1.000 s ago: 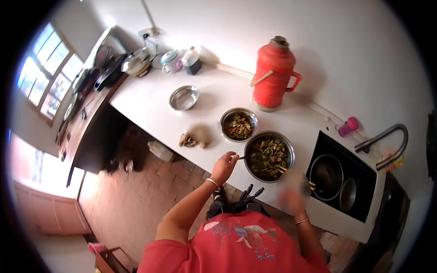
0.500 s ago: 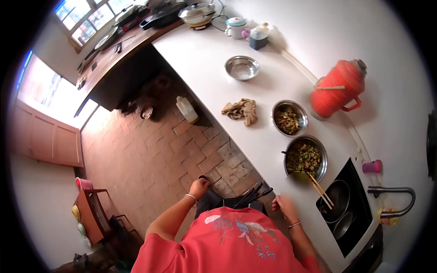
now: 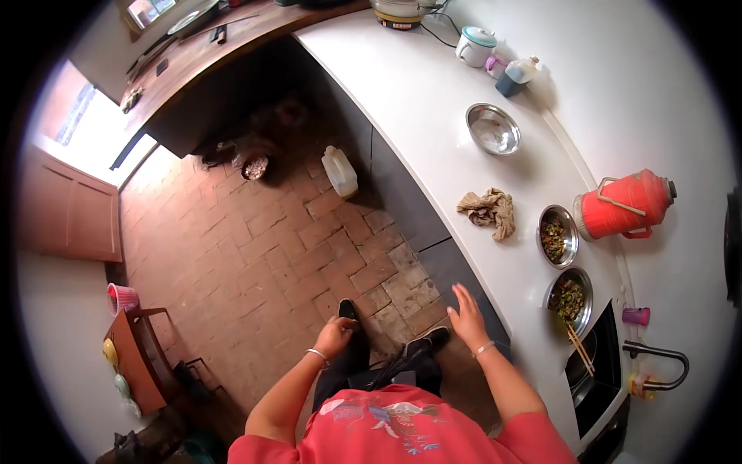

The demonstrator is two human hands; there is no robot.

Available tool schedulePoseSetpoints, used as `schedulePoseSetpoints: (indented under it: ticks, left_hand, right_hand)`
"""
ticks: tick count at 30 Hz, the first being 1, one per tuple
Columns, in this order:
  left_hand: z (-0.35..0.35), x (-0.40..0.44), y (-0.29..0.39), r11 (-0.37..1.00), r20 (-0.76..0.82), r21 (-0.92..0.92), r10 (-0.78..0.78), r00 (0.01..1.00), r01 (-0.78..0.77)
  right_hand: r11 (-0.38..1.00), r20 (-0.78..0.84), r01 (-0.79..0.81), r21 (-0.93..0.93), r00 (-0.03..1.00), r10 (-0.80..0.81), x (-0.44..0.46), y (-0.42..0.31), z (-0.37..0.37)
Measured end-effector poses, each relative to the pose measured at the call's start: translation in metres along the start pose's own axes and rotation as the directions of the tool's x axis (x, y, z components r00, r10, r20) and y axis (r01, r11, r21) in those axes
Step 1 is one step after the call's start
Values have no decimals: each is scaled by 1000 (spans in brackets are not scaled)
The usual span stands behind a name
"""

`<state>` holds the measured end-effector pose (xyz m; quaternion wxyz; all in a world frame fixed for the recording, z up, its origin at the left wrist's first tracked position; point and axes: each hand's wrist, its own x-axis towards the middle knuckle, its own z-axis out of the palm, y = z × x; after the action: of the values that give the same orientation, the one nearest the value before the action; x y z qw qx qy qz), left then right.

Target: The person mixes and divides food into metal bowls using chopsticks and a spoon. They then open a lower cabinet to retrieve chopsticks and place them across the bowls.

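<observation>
My left hand [image 3: 335,338] hangs in front of my thigh with its fingers curled in, and nothing shows in it. My right hand [image 3: 468,317] is beside the counter's front edge, fingers stretched out and holding nothing. Nearest to it on the white counter [image 3: 433,139] is a steel bowl [image 3: 590,305] of chopped, mixed vegetables, with wooden chopsticks [image 3: 580,349] leaning out of it toward the sink. A smaller steel bowl [image 3: 573,247] with similar food stands just behind. Farther along lie a crumpled brown cloth [image 3: 488,213] and a shiny steel bowl [image 3: 493,129].
A red thermos [image 3: 626,205] stands by the wall, near a black sink [image 3: 591,402] with a dark faucet [image 3: 676,354]. A lidded mug [image 3: 474,46] and a bottle of dark liquid [image 3: 515,77] are at the back. A plastic jug [image 3: 339,172] sits on the brick floor [image 3: 232,232].
My right hand has moved away from the counter edge, and its fingers have spread. My view has shifted, so the counter appears farther right and my shoes show. My left hand stays curled.
</observation>
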<state>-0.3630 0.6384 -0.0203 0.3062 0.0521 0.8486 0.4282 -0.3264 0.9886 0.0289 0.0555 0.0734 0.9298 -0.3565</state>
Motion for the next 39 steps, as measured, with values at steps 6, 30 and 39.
schedulePoseSetpoints:
  ticks: [6, 30, 39]
  left_hand:
    - [-76, -22, -72, 997, -159, 46, -47, 986, 55]
    - [-58, 59, -32, 982, -126, -185, 19, 992, -43]
    - [-28, 165, 47, 902, -134, -390, 146, 980, -187]
  right_hand:
    - [963, -134, -19, -269, 991, -18, 94, -33, 38]
    - [931, -339, -45, -362, 937, -87, 148, -53, 80]
    - [971, -59, -78, 225, 994, 93, 151, -91, 96]
